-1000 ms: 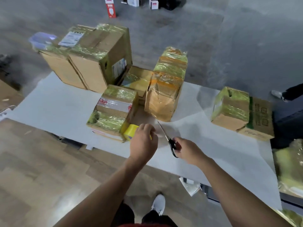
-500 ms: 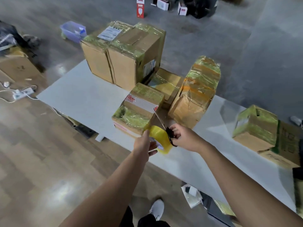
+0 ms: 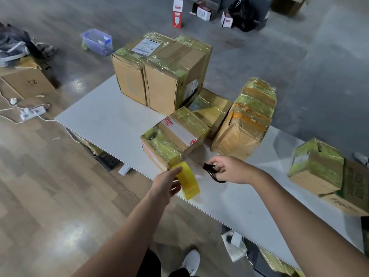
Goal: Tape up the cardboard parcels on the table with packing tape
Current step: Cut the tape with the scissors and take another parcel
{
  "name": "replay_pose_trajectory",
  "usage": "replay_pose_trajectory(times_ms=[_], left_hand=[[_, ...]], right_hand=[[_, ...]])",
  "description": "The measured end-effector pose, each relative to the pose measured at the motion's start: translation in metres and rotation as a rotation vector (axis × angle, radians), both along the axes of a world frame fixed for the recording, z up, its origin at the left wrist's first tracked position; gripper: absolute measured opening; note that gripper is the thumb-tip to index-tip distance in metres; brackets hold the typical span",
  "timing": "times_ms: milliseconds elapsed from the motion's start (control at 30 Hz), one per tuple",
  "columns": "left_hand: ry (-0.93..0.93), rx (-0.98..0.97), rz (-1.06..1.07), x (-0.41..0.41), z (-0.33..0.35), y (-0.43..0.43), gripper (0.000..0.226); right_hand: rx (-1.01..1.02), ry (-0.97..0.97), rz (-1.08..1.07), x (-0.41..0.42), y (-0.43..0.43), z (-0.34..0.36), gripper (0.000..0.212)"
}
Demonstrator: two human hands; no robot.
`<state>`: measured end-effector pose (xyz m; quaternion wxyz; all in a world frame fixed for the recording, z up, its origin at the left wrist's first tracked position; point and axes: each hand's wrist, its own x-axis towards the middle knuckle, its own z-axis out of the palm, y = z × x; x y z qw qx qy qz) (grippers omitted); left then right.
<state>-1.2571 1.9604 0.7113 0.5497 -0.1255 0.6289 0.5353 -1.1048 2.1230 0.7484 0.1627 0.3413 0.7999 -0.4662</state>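
My left hand (image 3: 166,184) holds a yellow roll of packing tape (image 3: 188,181) at the table's near edge, right beside the front corner of a small cardboard parcel (image 3: 175,136) wrapped in yellowish tape. My right hand (image 3: 231,169) grips black scissors (image 3: 212,171) just right of that parcel, the blades pointing toward it. Behind stand two tall taped boxes (image 3: 163,72), a flat parcel (image 3: 209,105) and a leaning bulky parcel (image 3: 245,120).
The white table (image 3: 111,120) runs diagonally. Two more taped boxes (image 3: 327,172) sit at its right end. On the floor are a power strip (image 3: 33,112), a cardboard box (image 3: 26,80), a clear plastic bin (image 3: 96,42) and small cartons at the back.
The tape roll has come away from the small parcel toward the table edge in my left hand. My right hand with the scissors moved in close to the parcel's corner. The camera shifted left.
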Motion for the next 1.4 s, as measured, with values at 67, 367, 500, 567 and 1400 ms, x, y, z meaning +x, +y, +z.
replay_pose_trajectory(times_ms=[67, 367, 500, 567, 1400], left_hand=[[0.023, 0.007, -0.030, -0.007, 0.001, -0.006, 0.011], [0.118, 0.004, -0.146, -0.026, 0.001, -0.023, 0.009], [0.113, -0.013, -0.148, -0.031, 0.002, -0.023, 0.010], [0.106, -0.015, -0.164, -0.034, 0.000, -0.023, 0.010], [0.031, 0.043, -0.286, -0.049, -0.012, -0.023, 0.002]], right_hand=[[0.007, -0.042, 0.047, -0.006, 0.005, 0.008, 0.024], [0.132, -0.188, 0.230, -0.037, 0.015, 0.044, 0.011], [0.131, -0.221, 0.211, -0.042, 0.020, 0.049, 0.017], [0.161, -0.265, 0.228, -0.043, 0.024, 0.051, 0.020], [0.030, -0.384, 0.348, -0.108, 0.035, 0.026, 0.034]])
